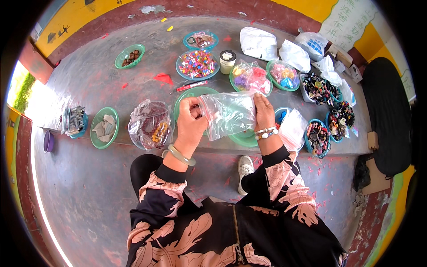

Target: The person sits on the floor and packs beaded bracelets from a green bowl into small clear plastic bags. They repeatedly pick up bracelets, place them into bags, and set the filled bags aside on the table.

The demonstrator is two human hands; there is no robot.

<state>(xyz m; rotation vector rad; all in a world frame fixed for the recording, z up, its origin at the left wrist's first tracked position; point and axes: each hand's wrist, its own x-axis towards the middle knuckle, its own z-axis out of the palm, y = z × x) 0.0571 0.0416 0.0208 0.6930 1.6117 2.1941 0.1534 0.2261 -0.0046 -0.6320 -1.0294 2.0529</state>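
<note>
A clear zip-top plastic bag (230,113) is stretched between my two hands above the ledge. My left hand (190,127) pinches its left end, by the zip strip, with the fingers curled in. At the opposite end my right hand (264,112) grips the bag's edge between thumb and fingers. Through the clear plastic a green tone shows; whether anything lies inside I cannot tell. Below the bag are a green basin (195,92) and another green basin (245,139), both partly hidden. Close to my right wrist lies a stack of clear plastic bags (292,129).
Left of my hands stand a basin of bagged beads (151,124), a green basin with pale cloth (105,128) and bundled packets (74,121). Beyond are colourful small pieces (197,64), a lidded cup (227,61) and a red-and-white marker (192,86). Baskets of dark trinkets (317,138) stand right.
</note>
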